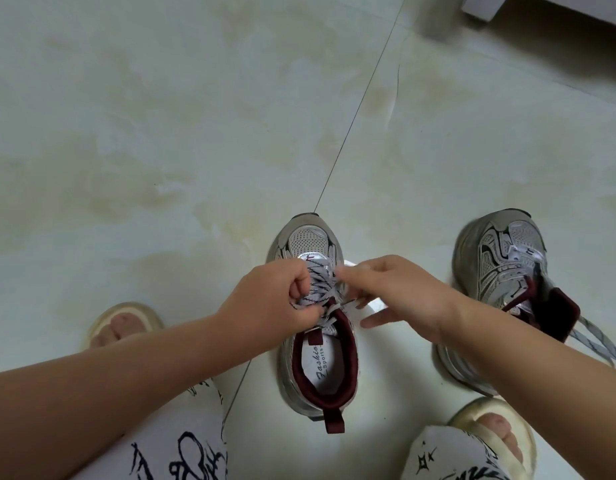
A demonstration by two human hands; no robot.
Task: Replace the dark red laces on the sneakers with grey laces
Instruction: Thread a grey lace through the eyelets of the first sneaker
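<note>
A grey-and-silver sneaker point(313, 372) with dark red lining stands on the floor in front of me, toe pointing away. A grey lace with dark flecks point(322, 280) runs through its eyelets. My left hand point(268, 299) grips the lace on the left side, fingers curled round it. My right hand point(396, 292) pinches the lace from the right, its other fingers spread. A second matching sneaker point(500, 271) stands to the right, its grey lace point(597, 344) hanging loose towards the right edge.
The floor is pale glossy tile point(161, 133) with a dark grout line running diagonally. My feet in cream slippers sit at lower left point(123, 323) and lower right point(490, 441). A grey furniture base point(483, 8) shows at the top right.
</note>
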